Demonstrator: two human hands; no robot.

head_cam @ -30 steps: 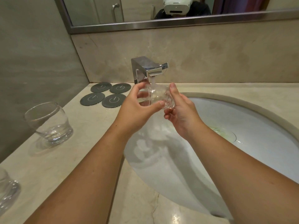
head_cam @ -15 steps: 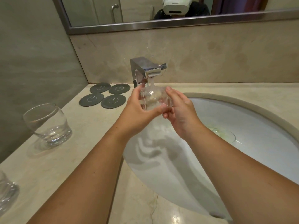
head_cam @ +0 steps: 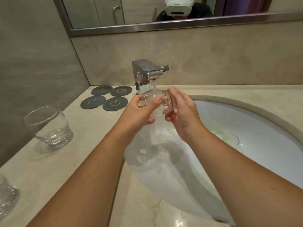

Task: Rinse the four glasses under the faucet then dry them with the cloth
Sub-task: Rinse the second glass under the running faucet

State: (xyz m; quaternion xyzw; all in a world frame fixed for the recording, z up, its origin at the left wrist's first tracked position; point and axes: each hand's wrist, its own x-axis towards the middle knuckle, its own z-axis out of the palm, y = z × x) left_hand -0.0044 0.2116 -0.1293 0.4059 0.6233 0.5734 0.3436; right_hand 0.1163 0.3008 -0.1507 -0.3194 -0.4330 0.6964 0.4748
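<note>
Rinsing is under way: left grip [head_cam: 139, 112] and right grip [head_cam: 182, 115] both clasp one tumbler [head_cam: 158, 100], tilted in the faucet [head_cam: 150, 71] stream above the sink [head_cam: 246, 104]. A second tumbler [head_cam: 49, 126] and a cropped third tumbler [head_cam: 6, 197] stand along the surface's [head_cam: 91, 141] left edge; whether rinsed, I cannot tell. No fourth glass or cloth shows, so all drying seems left.

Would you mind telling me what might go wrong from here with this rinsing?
The wet glass, gripped by left hand and right hand over the sink, could slip and break there. It is close under the faucet and might knock the spout. The nearest glass on the counter lies by the left forearm and could be bumped.
</note>
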